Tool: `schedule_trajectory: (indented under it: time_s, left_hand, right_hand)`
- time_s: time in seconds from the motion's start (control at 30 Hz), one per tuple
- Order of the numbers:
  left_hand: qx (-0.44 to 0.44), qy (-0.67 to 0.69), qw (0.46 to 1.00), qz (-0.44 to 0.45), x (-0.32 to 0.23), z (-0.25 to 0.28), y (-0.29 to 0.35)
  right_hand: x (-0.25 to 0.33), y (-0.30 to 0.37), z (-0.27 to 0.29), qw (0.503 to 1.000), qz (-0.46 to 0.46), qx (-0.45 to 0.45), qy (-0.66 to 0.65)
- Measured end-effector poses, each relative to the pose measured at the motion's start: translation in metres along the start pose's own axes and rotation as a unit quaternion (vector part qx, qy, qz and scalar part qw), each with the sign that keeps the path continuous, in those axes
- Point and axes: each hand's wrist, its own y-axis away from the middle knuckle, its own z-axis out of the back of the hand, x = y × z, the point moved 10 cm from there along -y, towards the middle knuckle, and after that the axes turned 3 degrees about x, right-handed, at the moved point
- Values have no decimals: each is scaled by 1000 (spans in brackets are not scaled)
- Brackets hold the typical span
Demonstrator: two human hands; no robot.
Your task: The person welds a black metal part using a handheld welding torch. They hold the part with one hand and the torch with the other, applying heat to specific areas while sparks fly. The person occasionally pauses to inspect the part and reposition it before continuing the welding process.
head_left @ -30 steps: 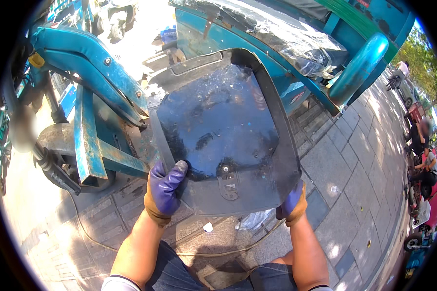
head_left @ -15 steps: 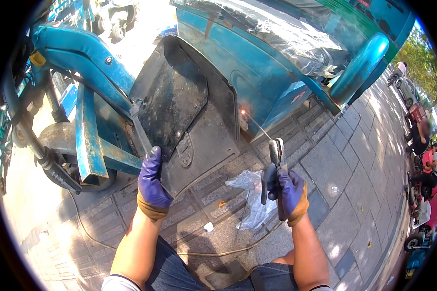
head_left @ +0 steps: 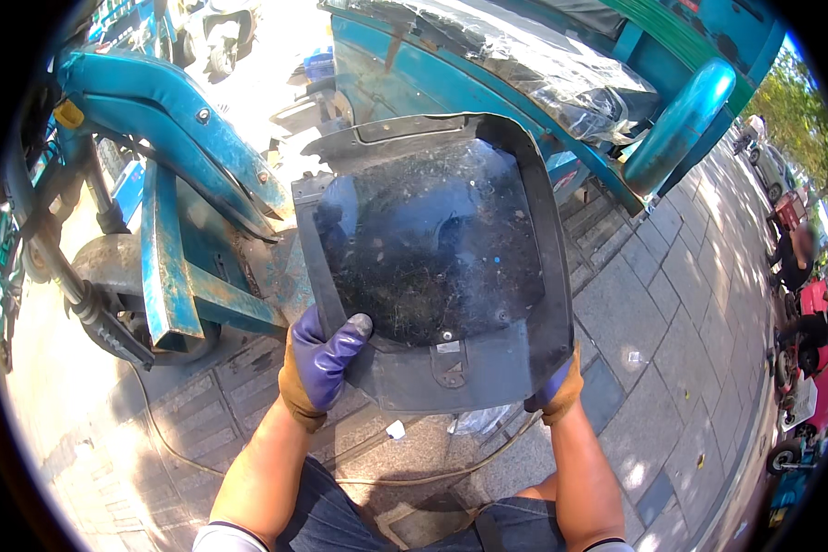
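Observation:
My left hand (head_left: 322,363), in a purple-coated glove with a tan cuff, is closed on the lower left edge of a black welding shield (head_left: 423,248), thumb lying over its near face. Scuffed and marked with pale specks, the shield has a raised rim and stands tilted in front of me. My right hand (head_left: 554,391), gloved alike, is mostly behind the shield's lower right corner. Its fingers are hidden, along with the welding electrode holder it was gripping half a second ago. Beyond the shield is the blue metal body (head_left: 414,78) of a cargo vehicle.
On the left stand a rusty blue frame (head_left: 170,276) and a wheel (head_left: 110,267). A cable (head_left: 248,477) runs across the stone paving (head_left: 653,368). Crumpled clear plastic (head_left: 478,421) shows below the shield. People and parked vehicles are at the far right.
The welding shield has swung right and turned to face me, covering the electrode holder, its rod and the glowing tip. My left hand moved slightly right and down; my right hand stayed nearly in place.

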Motion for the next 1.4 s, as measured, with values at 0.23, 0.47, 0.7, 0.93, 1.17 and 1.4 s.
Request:
schedule_trajectory:
  time_s: [0.23,0.47,0.7,0.93,1.17,1.4]
  left_hand:
    - [0,78,993,-89,-2,9,-9]
    - [65,83,985,-134,-2,-2,-13]
    - [52,134,984,-107,0,7,-6]
    - [71,164,978,-109,-8,6,3]
    - [112,218,962,-124,-9,9,8]
    - [50,-23,968,-243,-19,30,17]
  right_hand:
    - [-9,0,-18,940,-221,30,-257]
    - [-8,0,-20,950,-204,93,-216]
    - [2,5,-12,955,-186,76,-217]
    - [11,14,-6,957,-180,82,-214]
    - [15,22,-3,958,-173,100,-206]
    - [21,26,4,957,-179,106,-201]
